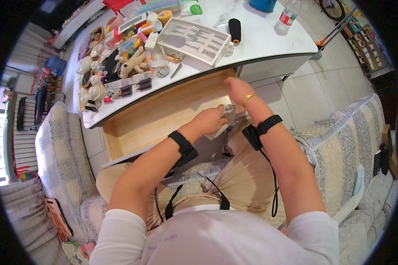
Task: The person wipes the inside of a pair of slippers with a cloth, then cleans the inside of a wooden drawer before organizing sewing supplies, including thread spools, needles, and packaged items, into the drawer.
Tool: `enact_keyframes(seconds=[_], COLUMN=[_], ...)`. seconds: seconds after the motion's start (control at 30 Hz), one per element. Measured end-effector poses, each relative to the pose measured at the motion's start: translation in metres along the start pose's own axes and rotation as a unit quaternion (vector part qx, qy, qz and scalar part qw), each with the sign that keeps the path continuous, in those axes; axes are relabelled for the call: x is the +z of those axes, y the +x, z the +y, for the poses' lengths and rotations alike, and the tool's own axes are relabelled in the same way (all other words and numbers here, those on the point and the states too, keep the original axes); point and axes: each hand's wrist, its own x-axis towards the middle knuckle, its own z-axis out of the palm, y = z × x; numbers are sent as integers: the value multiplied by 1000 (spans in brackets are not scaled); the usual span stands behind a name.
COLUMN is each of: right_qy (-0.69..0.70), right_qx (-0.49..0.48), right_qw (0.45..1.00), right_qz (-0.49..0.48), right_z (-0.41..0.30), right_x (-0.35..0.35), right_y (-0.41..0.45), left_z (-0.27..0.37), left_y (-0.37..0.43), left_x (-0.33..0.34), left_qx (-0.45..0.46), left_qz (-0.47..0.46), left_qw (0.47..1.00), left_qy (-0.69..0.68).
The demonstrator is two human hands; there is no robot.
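A pulled-out wooden drawer [159,102] lies before me under the tabletop, its pale inside bare in the part I can see. My left hand [209,121] is over the drawer's front right part, with a crumpled greyish-white cloth [230,114] pinched in its fingers. At the drawer's right end, my right hand [240,91] grips the side wall near the table edge; some of its fingers are hidden.
The white marble-patterned table [258,43] bears a cutlery tray [199,41], black thread spool [234,30], plastic bottle [288,16], tweezers [176,71], stuffed toy [132,63] and crowded small items. Quilted sofa covers [348,132] flank me. Cables hang from my wrist straps.
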Motion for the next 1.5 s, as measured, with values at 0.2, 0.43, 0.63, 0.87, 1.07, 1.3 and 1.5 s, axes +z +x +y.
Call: enact_keyframes(seconds=[0.2,0.43,0.63,0.87,1.07,1.3,1.5], right_qy=[47,98,81,63,42,26,-24], right_qx=[29,63,45,48,50,71,-11], right_qw=[998,993,995,997,998,996,999], right_qz=[35,35,22,5,-7,-52,-48], right_z=[32,58,72,85,62,67,68], right_x=[-13,-15,-4,-1,-3,5,17], right_y=[21,33,41,44,39,43,41], left_z=[-9,-1,13,-11,-30,-60,-72], left_y=[9,59,87,97,124,125,143], left_x=[-22,5,12,-12,11,-11,-18], left_qx=[61,65,-7,46,24,-111,-88], left_qz=[-52,-20,-57,49,33,27,35], left_qw=[996,997,994,994,997,992,993], left_qy=[-48,-21,-92,-81,73,47,-63])
